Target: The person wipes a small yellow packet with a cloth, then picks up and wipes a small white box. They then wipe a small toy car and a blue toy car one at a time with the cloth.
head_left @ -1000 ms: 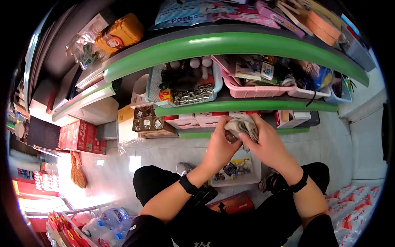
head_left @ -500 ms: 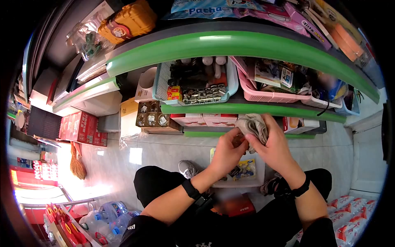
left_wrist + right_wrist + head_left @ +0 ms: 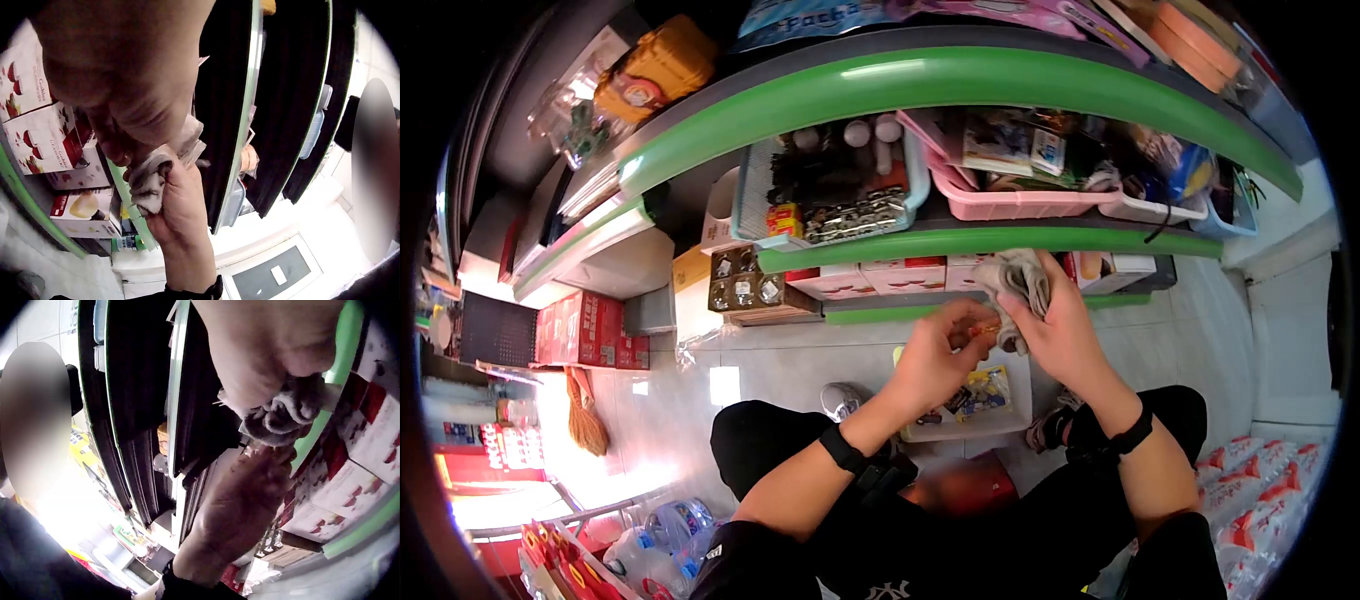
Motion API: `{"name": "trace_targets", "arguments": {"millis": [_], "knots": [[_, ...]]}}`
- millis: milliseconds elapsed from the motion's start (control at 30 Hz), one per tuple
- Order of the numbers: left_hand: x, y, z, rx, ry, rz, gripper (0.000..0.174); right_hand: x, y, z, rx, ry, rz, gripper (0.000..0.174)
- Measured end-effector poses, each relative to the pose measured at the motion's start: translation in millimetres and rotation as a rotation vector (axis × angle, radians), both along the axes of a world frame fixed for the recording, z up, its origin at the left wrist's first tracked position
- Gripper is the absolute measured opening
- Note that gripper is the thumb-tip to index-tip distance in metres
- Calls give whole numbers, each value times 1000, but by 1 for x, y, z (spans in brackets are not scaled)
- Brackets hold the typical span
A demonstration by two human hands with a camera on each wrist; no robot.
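My right hand (image 3: 1028,312) grips a crumpled grey cloth (image 3: 1017,278) in front of the lower green shelf edge (image 3: 960,240). My left hand (image 3: 974,330) is right beside it, its fingertips pinching a small orange-tinted item (image 3: 988,325) against the cloth; I cannot make out what the item is. In the left wrist view the grey cloth (image 3: 152,179) is bunched between the left hand (image 3: 125,147) above and the right hand (image 3: 181,212) below. In the right wrist view the right hand (image 3: 275,394) curls round the cloth (image 3: 284,415), and the left hand (image 3: 250,487) reaches up to it.
Green-edged shelves carry a blue basket (image 3: 745,215) and a pink basket (image 3: 1000,207) of small goods. Red-and-white boxes (image 3: 880,277) line the bottom shelf. A white tray (image 3: 1010,420) of packets lies on the tiled floor between my knees. Red cartons (image 3: 585,330) stand at the left.
Both hands have stayed together at the cloth and risen slightly toward the shelf. The left fingers now pinch at the cloth's lower edge instead of wrapping it.
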State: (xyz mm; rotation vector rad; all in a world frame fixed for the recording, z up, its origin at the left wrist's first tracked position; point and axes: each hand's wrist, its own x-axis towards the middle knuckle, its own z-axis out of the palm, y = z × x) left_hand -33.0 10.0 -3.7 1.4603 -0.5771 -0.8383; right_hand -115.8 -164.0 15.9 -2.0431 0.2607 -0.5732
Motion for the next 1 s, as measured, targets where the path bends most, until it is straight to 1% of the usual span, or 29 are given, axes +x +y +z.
{"name": "trace_targets", "arguments": {"millis": [67,100,200,233,333,367,467,500,600,700,800,833,933,967,1000], "knots": [[1,-1,3,18,83,-5,20,1,-9,-3,124,-41,-36,43],[2,-4,-2,-66,75,8,22,-2,-9,8,52,-11,-147,42],[7,-4,-10,-175,172,102,22,-5,-27,13,347,14,-89,41],[9,-5,-8,-165,187,133,23,-8,-25,22,312,15,-61,41],[9,-6,-11,-162,170,167,23,-7,-10,18,87,-60,75,42],[7,-6,-11,-174,152,148,23,-10,-5,20,4,5,141,48],[4,-6,-13,-193,111,102,21,-18,8,2,-156,161,64,56],[6,-6,-14,-187,102,100,21,-15,6,1,-143,141,86,61],[10,-3,-10,-165,138,60,21,-11,2,8,-43,181,52,52],[9,-4,-7,-202,206,62,23,-2,-3,-3,191,10,49,42],[8,-3,-5,-238,257,55,26,-2,-5,1,447,26,49,34],[9,-2,-7,-256,271,40,25,-2,-5,0,534,27,50,34],[11,0,-8,-282,297,17,24,-5,-9,11,765,147,30,34],[11,0,-8,-286,302,14,24,-5,-14,11,812,194,55,35],[11,0,-6,-285,297,27,23,-5,-13,12,772,161,32,35]]}}
